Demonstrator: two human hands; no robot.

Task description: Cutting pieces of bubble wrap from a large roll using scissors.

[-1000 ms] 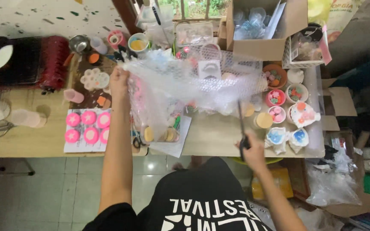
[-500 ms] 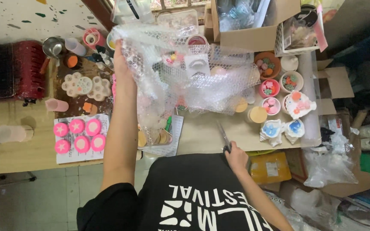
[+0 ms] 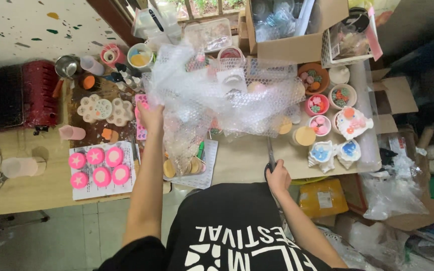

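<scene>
My left hand (image 3: 150,116) grips the left edge of a large sheet of clear bubble wrap (image 3: 217,95) and holds it up over the middle of the wooden table (image 3: 41,188). The sheet spreads wide to the right and hangs down in a crumpled fold below my hand. My right hand (image 3: 279,178) is near the table's front edge, closed on the handles of dark scissors (image 3: 270,156) whose blades point up toward the wrap's lower edge. The wrap hides much of the table behind it.
Several pink round star-marked pieces (image 3: 100,166) lie on a white sheet at left. Pink and terracotta bowls (image 3: 313,79) and shell-shaped dishes (image 3: 335,150) stand at right. An open cardboard box (image 3: 297,30) sits at the back. A red rack (image 3: 38,93) stands far left.
The view has shifted, so the table sits lower in frame. My left hand keeps the bubble wrap raised. My right hand with the scissors has come a little closer to the wrap's lower edge.
</scene>
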